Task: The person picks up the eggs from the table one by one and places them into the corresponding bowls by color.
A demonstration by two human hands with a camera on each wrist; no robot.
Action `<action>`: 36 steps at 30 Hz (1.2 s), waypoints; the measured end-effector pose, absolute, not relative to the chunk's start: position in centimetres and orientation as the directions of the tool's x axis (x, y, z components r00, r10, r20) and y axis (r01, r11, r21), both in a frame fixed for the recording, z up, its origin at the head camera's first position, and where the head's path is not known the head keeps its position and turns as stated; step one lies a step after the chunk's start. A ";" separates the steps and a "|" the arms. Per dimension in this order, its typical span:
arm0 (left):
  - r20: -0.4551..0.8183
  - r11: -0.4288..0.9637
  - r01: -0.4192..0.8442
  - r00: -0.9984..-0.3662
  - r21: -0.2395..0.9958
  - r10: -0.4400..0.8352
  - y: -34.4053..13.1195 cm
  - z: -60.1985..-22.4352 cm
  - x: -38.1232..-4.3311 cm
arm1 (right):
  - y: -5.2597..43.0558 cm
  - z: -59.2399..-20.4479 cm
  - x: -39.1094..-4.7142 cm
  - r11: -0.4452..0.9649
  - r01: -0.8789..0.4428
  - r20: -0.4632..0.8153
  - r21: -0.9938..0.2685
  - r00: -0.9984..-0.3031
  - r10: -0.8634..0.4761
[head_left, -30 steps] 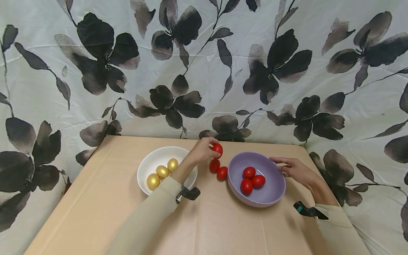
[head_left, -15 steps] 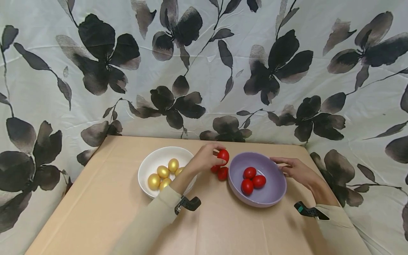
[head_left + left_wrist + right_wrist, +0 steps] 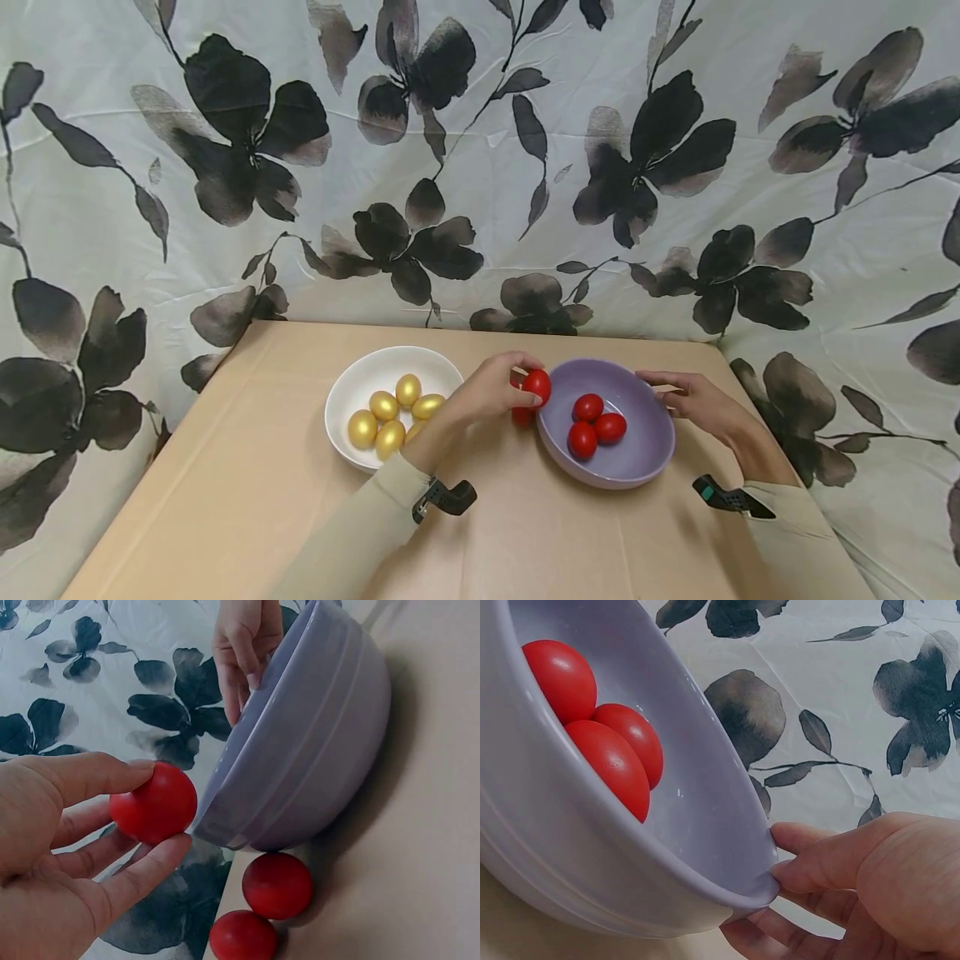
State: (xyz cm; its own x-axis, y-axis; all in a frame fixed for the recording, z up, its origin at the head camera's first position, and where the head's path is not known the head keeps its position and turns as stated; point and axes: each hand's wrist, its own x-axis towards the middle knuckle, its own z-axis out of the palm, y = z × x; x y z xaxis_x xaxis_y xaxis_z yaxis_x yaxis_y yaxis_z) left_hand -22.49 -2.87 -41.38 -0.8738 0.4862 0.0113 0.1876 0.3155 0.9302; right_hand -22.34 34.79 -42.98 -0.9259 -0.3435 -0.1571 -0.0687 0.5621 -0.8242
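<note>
My left hand (image 3: pixel 491 387) pinches a red egg (image 3: pixel 537 385) between thumb and fingertips, just left of the purple bowl (image 3: pixel 637 467). In the left wrist view that egg (image 3: pixel 161 804) is held in the air beside the bowl's outer wall. Two more red eggs (image 3: pixel 277 885) lie on the table against the bowl; the left hand partly covers them in the head view. Three red eggs (image 3: pixel 588 407) sit inside the bowl. With thumb and fairly straight fingers, my right hand (image 3: pixel 701 404) touches the bowl's right rim, as the right wrist view also shows.
A white bowl (image 3: pixel 341 383) with several gold eggs (image 3: pixel 384 406) stands to the left, under the left forearm. Both bowls rest on the tan table (image 3: pixel 540 542). A floral cloth (image 3: pixel 480 167) hangs behind the table's back edge.
My left hand has carried the red egg rightward and slightly toward me, up to the purple bowl's left rim. More gold eggs show. The right hand stays at the rim.
</note>
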 end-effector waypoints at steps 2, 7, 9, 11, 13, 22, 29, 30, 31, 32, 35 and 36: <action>0.010 0.318 0.191 -0.869 0.929 0.494 -2.7 -41.4 -22.3 | 34.8 -43.0 -22.3 0.563 -0.072 -0.153 -0.823 -0.927 -0.342; -0.019 0.291 0.153 -0.859 0.944 0.511 -2.2 -41.7 -21.7 | 34.8 -43.0 -22.1 0.563 -0.066 -0.155 -0.824 -0.929 -0.336; -0.031 0.286 0.138 -0.857 0.948 0.515 -2.0 -41.9 -21.5 | 34.8 -43.0 -22.0 0.563 -0.060 -0.161 -0.824 -0.929 -0.335; -0.037 0.291 0.135 -0.855 0.947 0.517 -1.8 -41.9 -21.3 | 34.7 -43.0 -22.0 0.564 -0.056 -0.165 -0.824 -0.929 -0.333; -0.035 0.302 0.147 -0.851 0.942 0.524 -1.6 -42.0 -21.2 | 34.7 -43.0 -21.9 0.565 -0.058 -0.163 -0.823 -0.929 -0.332; -0.015 0.334 0.206 -0.831 0.920 0.555 -1.3 -41.7 -20.8 | 34.7 -42.9 -21.5 0.560 -0.054 -0.168 -0.827 -0.927 -0.337; 0.004 0.360 0.262 -0.813 0.895 0.582 -0.9 -41.3 -21.0 | 34.8 -43.0 -21.4 0.562 -0.046 -0.177 -0.826 -0.925 -0.336; 0.010 0.366 0.275 -0.811 0.889 0.585 -0.7 -41.4 -21.1 | 34.8 -43.1 -21.4 0.560 -0.047 -0.176 -0.827 -0.925 -0.338; 0.017 0.370 0.289 -0.807 0.883 0.591 -0.6 -41.4 -21.2 | 34.7 -43.1 -21.4 0.560 -0.048 -0.176 -0.827 -0.924 -0.339; 0.021 0.377 0.301 -0.804 0.876 0.594 -0.5 -41.4 -21.3 | 34.7 -43.0 -21.3 0.560 -0.050 -0.175 -0.827 -0.924 -0.340; 0.026 0.405 0.332 -0.799 0.852 0.600 -0.1 -41.2 -21.4 | 34.6 -43.0 -21.3 0.558 -0.049 -0.175 -0.828 -0.924 -0.340; 0.022 0.418 0.338 -0.799 0.843 0.601 0.0 -41.2 -21.4 | 34.6 -42.9 -21.3 0.557 -0.048 -0.175 -0.829 -0.924 -0.341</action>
